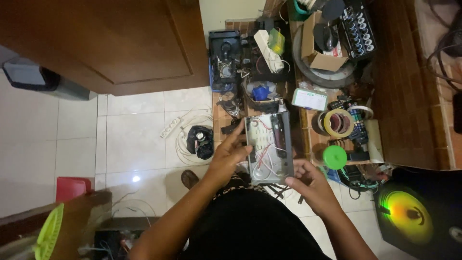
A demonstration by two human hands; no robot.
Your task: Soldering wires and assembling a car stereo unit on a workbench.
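Observation:
An open grey metal chassis (284, 144) with red and white wires and a dark circuit strip inside is held in front of me, over my lap. My left hand (227, 155) grips its left edge, the thumb stretched up along the rim. My right hand (308, 183) holds the lower right corner from below. Both forearms come up from the bottom of the view.
A brick-patterned low table (414, 96) carries tape rolls (339, 123), a phone with a lit screen (309, 99), a green lid (334, 157), a cardboard box (320, 48) and electronic parts. A white power strip (170, 127) and coiled cable lie on the tiled floor. A brown door (120, 43) stands upper left.

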